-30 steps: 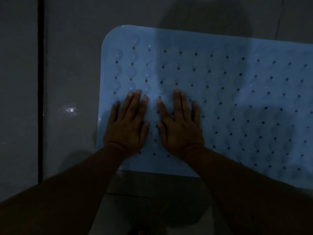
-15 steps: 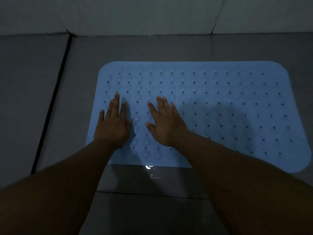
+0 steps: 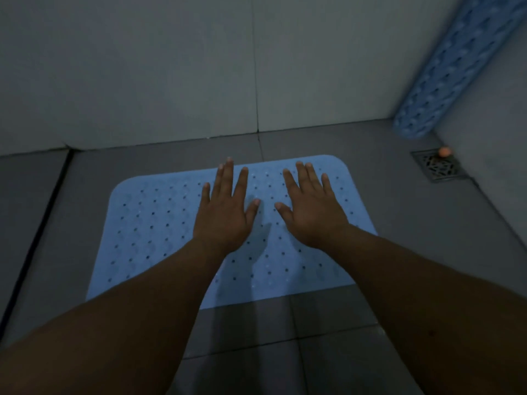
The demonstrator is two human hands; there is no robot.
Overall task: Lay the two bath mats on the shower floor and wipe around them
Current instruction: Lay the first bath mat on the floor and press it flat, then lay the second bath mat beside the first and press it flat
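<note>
A light blue bath mat (image 3: 159,238) lies flat on the shower floor (image 3: 313,337), spread out under and around both hands. It is dotted with rows of small round holes and has rounded corners; its near edge lies just short of a tile joint that crosses under the forearms.

The left hand (image 3: 224,212) is palm down over the middle of the mat, fingers (image 3: 226,178) straight and slightly fanned, thumb out toward the other hand. The right hand (image 3: 312,212) lies just beside it in the same way, palm down, fingers straight and spread, thumb pointing inward. Neither hand holds anything (whether the palms press on the mat or float just above it cannot be told in this dim light). The fingertips of both hands reach close to the mat's far edge.

Beyond the fingertips the floor meets a pale tiled wall (image 3: 171,67). Far off to the right of the right hand, a second blue mat (image 3: 445,69), rolled into a tube, leans up in the corner of the walls. Near its foot, also right of the right hand, a dark square floor drain (image 3: 437,166) sits in the floor, with a small orange round thing (image 3: 444,151) at its far edge. To the left of the left hand a dark joint (image 3: 42,223) runs along the floor.

No writing or brand mark can be read on anything.
</note>
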